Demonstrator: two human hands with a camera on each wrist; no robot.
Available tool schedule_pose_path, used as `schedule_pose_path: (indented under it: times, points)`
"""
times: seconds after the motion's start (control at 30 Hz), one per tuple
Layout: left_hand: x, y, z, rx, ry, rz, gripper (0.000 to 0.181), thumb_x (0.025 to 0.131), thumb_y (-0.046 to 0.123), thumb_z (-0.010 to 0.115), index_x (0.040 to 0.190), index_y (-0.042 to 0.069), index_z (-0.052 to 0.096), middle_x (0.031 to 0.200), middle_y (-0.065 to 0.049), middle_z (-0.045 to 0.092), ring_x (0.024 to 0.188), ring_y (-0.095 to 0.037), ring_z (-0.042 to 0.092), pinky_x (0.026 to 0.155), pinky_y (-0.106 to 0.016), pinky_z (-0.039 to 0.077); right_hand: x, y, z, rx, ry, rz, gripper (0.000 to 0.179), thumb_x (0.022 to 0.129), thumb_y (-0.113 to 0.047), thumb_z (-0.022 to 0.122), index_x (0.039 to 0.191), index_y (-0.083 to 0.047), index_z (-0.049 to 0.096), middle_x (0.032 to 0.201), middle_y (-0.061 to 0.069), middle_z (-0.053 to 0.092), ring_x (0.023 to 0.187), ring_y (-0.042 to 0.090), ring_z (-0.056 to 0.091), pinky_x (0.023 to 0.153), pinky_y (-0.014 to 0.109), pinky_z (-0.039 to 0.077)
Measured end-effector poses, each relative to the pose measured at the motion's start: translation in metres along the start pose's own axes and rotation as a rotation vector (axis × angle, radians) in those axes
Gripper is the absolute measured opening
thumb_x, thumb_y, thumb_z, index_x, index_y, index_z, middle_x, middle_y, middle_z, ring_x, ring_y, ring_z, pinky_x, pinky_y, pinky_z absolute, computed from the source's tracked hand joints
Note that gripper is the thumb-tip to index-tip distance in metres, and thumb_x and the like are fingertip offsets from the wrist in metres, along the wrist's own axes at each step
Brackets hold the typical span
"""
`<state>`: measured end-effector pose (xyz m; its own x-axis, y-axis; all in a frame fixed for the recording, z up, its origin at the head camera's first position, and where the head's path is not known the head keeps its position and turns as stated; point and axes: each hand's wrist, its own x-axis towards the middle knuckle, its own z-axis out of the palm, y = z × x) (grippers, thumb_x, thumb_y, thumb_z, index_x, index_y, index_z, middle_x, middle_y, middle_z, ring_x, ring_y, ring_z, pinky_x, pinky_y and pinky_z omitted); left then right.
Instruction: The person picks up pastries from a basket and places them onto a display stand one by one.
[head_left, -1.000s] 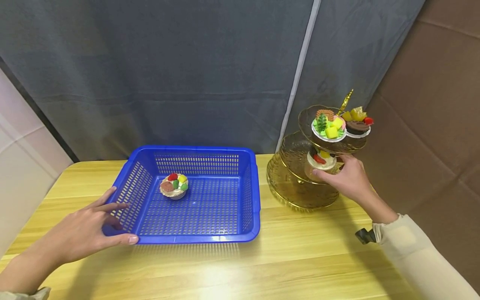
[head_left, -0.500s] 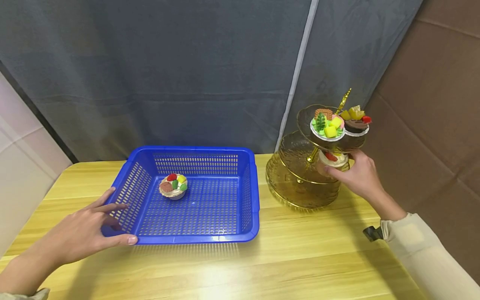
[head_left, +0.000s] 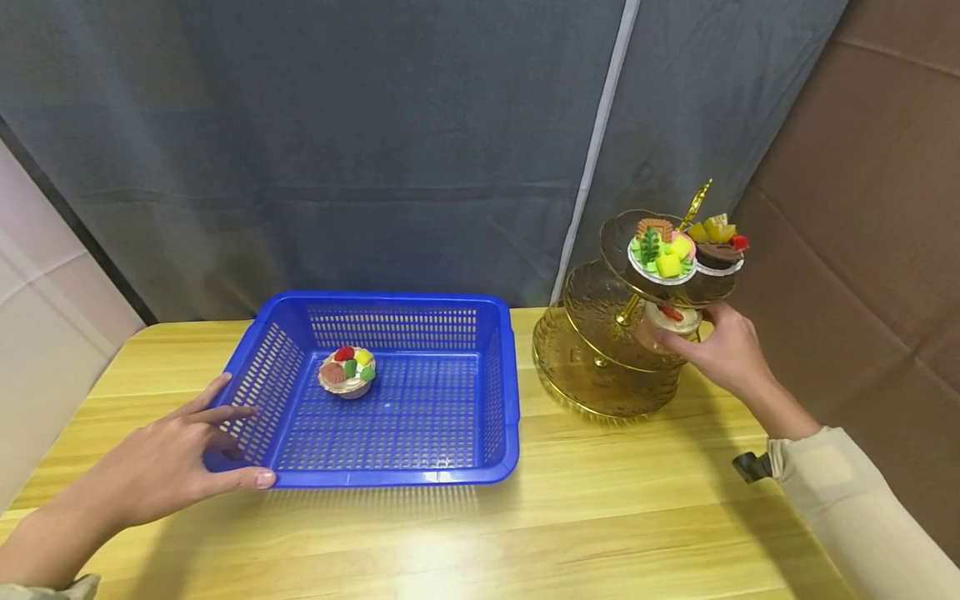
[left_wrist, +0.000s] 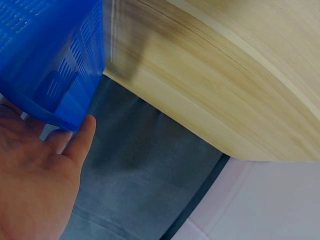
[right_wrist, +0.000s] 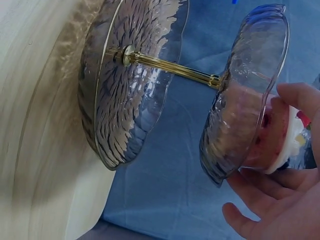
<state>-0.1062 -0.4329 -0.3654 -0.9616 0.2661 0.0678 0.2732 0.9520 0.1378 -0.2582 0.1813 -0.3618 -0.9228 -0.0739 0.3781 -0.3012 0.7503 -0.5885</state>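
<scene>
My right hand (head_left: 723,346) grips a small cream-topped cupcake (head_left: 671,319) by its sides on the middle tier of a gold-rimmed, three-tier cake stand (head_left: 588,312). In the right wrist view, the cupcake's pink side (right_wrist: 272,132) shows at the edge of the clear plate, with the thumb and fingers on either side. My left hand (head_left: 161,462) rests at the near left corner of a blue plastic basket (head_left: 513,417), its thumb on the front rim. Inside the basket sits a fruit-topped tart (head_left: 348,373), left of the middle.
The top tier bears a green-and-yellow topped cupcake (head_left: 663,257) and a chocolate one (head_left: 718,250). A gold finial (head_left: 697,202) rises from the stand. Grey curtain (head_left: 375,150) hangs behind the wooden table (head_left: 562,533), and brown cloth (head_left: 862,250) hangs at the right.
My right hand has shifted right along the middle tier with the cupcake, mostly in the first half second. The left hand, basket and tart have stayed put.
</scene>
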Motion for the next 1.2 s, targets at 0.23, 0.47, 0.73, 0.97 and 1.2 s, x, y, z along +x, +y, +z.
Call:
schedule_pose_path:
  times: [0.23,0.47,0.73,0.97,1.2]
  points:
    - [0.000,0.000,0.000,0.000,-0.005,0.000,0.048,0.076,0.060,0.076,0.089,0.014,0.080,0.128,-0.022,0.064,0.147,-0.043,0.023,0.079,-0.067,0.048,-0.005,-0.001,-0.008,0.037,0.009,0.001,0.067,0.078,-0.038,0.085,0.132,-0.009,0.059,0.129,0.016,0.062,0.122,0.039,0.056,0.099,0.062,0.039]
    - [0.000,0.001,-0.001,0.000,-0.002,0.002,0.048,0.075,0.060,0.076,0.088,0.014,0.080,0.126,-0.022,0.065,0.146,-0.045,0.024,0.079,-0.067,0.048,-0.024,-0.004,-0.020,-0.004,0.107,-0.079,0.058,0.076,-0.026,0.087,0.123,-0.004,0.063,0.121,0.016,0.062,0.114,0.035,0.056,0.095,0.047,0.039]
    - [0.001,0.001,-0.002,-0.021,-0.015,-0.001,0.048,0.077,0.059,0.076,0.091,0.013,0.079,0.122,-0.016,0.069,0.147,-0.043,0.021,0.079,-0.067,0.048,-0.042,-0.016,-0.019,0.020,0.186,-0.199,0.057,0.071,-0.012,0.088,0.122,-0.002,0.066,0.118,0.011,0.066,0.107,0.001,0.054,0.092,0.007,0.032]
    - [0.001,0.001,-0.002,-0.019,-0.022,-0.007,0.051,0.076,0.060,0.076,0.093,0.012,0.079,0.117,-0.014,0.071,0.147,-0.044,0.021,0.080,-0.068,0.047,-0.049,-0.034,-0.013,0.060,0.207,-0.314,0.055,0.066,-0.005,0.088,0.118,-0.002,0.069,0.108,0.010,0.069,0.098,0.002,0.058,0.083,0.016,0.038]
    - [-0.001,0.000,-0.001,-0.004,0.000,0.015,0.044,0.076,0.060,0.077,0.085,0.017,0.079,0.126,-0.019,0.066,0.148,-0.042,0.021,0.079,-0.067,0.048,-0.047,-0.061,0.008,0.175,0.117,-0.410,0.054,0.067,-0.005,0.089,0.117,-0.009,0.070,0.108,0.002,0.070,0.099,0.008,0.061,0.085,0.018,0.042]
